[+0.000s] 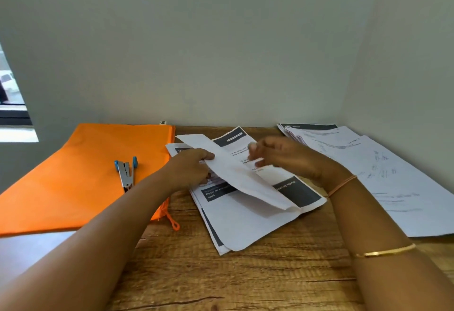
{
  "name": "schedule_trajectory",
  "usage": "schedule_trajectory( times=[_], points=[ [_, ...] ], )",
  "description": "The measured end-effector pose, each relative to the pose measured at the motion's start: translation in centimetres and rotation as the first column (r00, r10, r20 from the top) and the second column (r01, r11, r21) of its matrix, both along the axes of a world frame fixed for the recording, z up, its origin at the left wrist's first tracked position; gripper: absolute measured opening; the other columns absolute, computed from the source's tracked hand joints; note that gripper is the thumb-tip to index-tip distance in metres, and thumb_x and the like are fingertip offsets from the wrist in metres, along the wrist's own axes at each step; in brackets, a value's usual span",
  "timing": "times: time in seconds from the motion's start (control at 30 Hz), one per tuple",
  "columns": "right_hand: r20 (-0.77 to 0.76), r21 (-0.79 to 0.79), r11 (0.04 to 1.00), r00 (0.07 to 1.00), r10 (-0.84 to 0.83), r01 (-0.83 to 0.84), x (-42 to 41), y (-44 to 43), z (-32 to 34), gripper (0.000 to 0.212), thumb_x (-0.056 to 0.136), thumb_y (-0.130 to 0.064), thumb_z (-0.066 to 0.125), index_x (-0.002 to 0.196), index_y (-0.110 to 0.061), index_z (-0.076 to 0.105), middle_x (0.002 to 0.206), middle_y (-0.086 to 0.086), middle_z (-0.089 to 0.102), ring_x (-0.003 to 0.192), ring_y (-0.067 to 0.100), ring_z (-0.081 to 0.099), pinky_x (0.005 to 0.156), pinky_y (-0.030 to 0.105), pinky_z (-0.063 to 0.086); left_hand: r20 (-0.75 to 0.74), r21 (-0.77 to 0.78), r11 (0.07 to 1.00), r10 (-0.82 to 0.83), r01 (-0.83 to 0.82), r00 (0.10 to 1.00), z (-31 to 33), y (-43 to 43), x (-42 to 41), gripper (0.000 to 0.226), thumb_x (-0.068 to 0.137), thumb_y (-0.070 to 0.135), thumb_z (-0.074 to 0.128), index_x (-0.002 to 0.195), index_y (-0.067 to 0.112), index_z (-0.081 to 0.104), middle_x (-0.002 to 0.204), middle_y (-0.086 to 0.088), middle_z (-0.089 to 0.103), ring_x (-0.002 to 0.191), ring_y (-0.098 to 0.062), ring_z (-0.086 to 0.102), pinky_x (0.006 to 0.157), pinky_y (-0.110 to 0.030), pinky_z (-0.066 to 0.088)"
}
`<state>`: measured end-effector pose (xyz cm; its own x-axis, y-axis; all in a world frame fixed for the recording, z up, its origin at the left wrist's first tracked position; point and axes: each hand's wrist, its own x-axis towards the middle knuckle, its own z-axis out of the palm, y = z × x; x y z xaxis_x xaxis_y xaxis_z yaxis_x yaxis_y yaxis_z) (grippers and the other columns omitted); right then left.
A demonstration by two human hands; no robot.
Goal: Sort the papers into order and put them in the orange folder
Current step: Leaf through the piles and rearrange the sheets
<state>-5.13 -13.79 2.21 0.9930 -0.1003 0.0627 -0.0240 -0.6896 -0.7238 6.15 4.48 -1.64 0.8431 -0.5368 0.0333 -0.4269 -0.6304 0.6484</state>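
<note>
The orange folder (81,178) lies flat on the left of the wooden desk, its zip cord hanging off the near right corner. A loose pile of printed papers (248,222) lies in the middle. My left hand (191,168) pinches the left edge of a white sheet (243,178) lifted above the pile. My right hand (285,155) hovers over the pile's far side, fingers curled and blurred; whether it holds a page I cannot tell. A second stack of papers (383,175) lies at the right.
A blue and metal stapler (126,171) lies on the orange folder. The wooden desk (245,278) meets grey walls at the back and right. A window shows at the far left. A white surface adjoins the desk at the near left.
</note>
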Motion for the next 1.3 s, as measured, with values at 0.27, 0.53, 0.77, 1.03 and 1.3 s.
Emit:
schedule_trajectory(
  times=[0.27, 0.53, 0.77, 1.03, 1.3],
  points=[
    [-0.044, -0.234, 0.892, 0.913, -0.406, 0.386, 2.5, -3.2, -2.4, 0.022, 0.091, -0.011, 0.04, 0.103, -0.006, 0.057, 0.104, 0.014, 0.06, 0.087, 0.022, 0.05, 0.067, 0.029, 0.036, -0.187, -0.235, 0.97, 0.02, -0.064, 0.982, -0.1, -0.4, -0.3, 0.035, 0.098, 0.017, 0.045, 0.131, 0.006, 0.053, 0.123, -0.012, 0.059, 0.087, -0.016, 0.061, 0.078, -0.026, 0.053],
    [0.002, -0.133, 0.916, 0.924, -0.382, 0.379, 2.7, -3.1, -2.3, 0.029, 0.094, -0.013, 0.043, 0.116, -0.019, 0.059, 0.12, 0.002, 0.059, 0.097, 0.016, 0.051, 0.08, 0.027, 0.041, -0.591, -0.499, 0.818, -0.08, -0.287, 0.802, 0.9, 1.1, -0.4, 0.029, 0.096, 0.025, 0.036, 0.096, 0.012, 0.062, 0.117, -0.011, 0.064, 0.102, -0.037, 0.062, 0.079, -0.036, 0.054],
    [0.093, -0.135, 0.952, 0.96, -0.263, 0.274, 1.8, -1.8, -1.4, 0.03, 0.095, -0.01, 0.044, 0.117, -0.018, 0.062, 0.125, 0.002, 0.06, 0.104, 0.018, 0.057, 0.08, 0.023, 0.042, -0.608, -0.497, 0.819, -0.093, -0.287, 0.789, 0.8, 1.1, -0.2, 0.035, 0.095, 0.031, 0.037, 0.101, 0.009, 0.063, 0.117, -0.013, 0.064, 0.1, -0.036, 0.063, 0.079, -0.037, 0.054],
    [-0.079, -0.274, 0.959, 0.992, -0.098, 0.073, 1.2, -1.0, -1.3, 0.029, 0.096, -0.021, 0.051, 0.124, -0.026, 0.056, 0.143, -0.002, 0.042, 0.122, 0.018, 0.045, 0.09, 0.026, 0.035, -0.622, -0.497, 0.817, -0.099, -0.294, 0.777, 0.9, 1.1, -0.2, 0.036, 0.094, 0.034, 0.039, 0.097, 0.009, 0.064, 0.119, -0.016, 0.062, 0.103, -0.037, 0.062, 0.083, -0.038, 0.053],
    [0.109, 0.184, 0.977, 0.99, 0.089, -0.108, -0.1, 0.1, 0.2, 0.021, 0.089, -0.023, 0.062, 0.109, -0.03, 0.065, 0.115, -0.011, 0.067, 0.104, -0.003, 0.06, 0.087, 0.015, 0.047, -0.577, -0.493, 0.837, -0.11, -0.237, 0.81, 0.6, 0.9, 0.1, 0.023, 0.093, 0.037, 0.052, 0.112, 0.024, 0.055, 0.119, -0.005, 0.064, 0.096, -0.03, 0.066, 0.082, -0.036, 0.056]
  ],
)
